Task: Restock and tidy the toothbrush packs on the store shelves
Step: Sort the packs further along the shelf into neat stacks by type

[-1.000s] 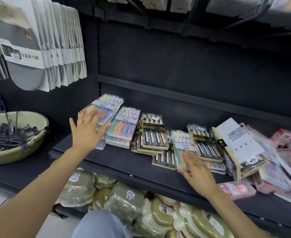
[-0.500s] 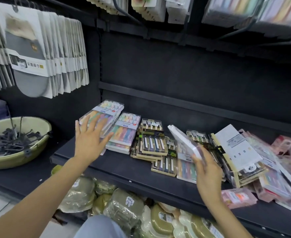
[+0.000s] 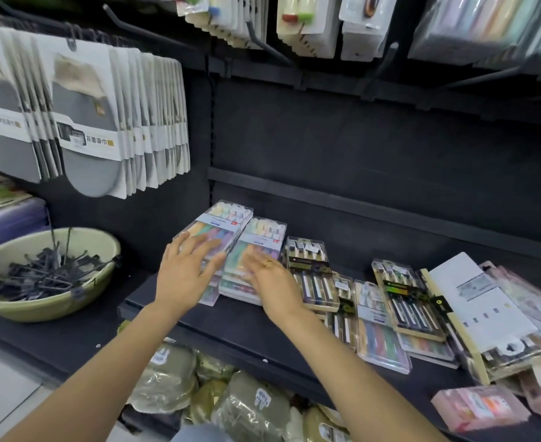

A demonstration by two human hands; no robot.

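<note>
Two stacks of pastel packs sit at the shelf's (image 3: 230,327) left end, and both hands now meet over them. At 9 o'clock of the view a green basin (image 3: 23,301) of black hooks stands on the lower ledge, with grey towel cards (image 3: 84,122) hanging at 10 o'clock above it. Toward centre, the left hand (image 3: 183,279) lies flat, fingers straight and spread, on the left pastel stack (image 3: 221,224), holding nothing. Just beside it at 3 o'clock, the right hand (image 3: 272,282), ringed, rests with straight fingers on the second pastel stack (image 3: 259,244); it grips nothing either.

Half a second ago the right hand was out at 4 o'clock lifting a pack off the jumble; that pack has gone from its grasp, and the hand has crossed to the left stacks, so I judge the pack was added there and is being patted square. The left hand has barely shifted.

Further right, dark-handled packs (image 3: 310,275) lean in uneven piles, then a white box (image 3: 479,311) tilts on its edge, and pink packs (image 3: 479,409) lie scattered at 4 o'clock. Most of the tidying looks undone.
</note>
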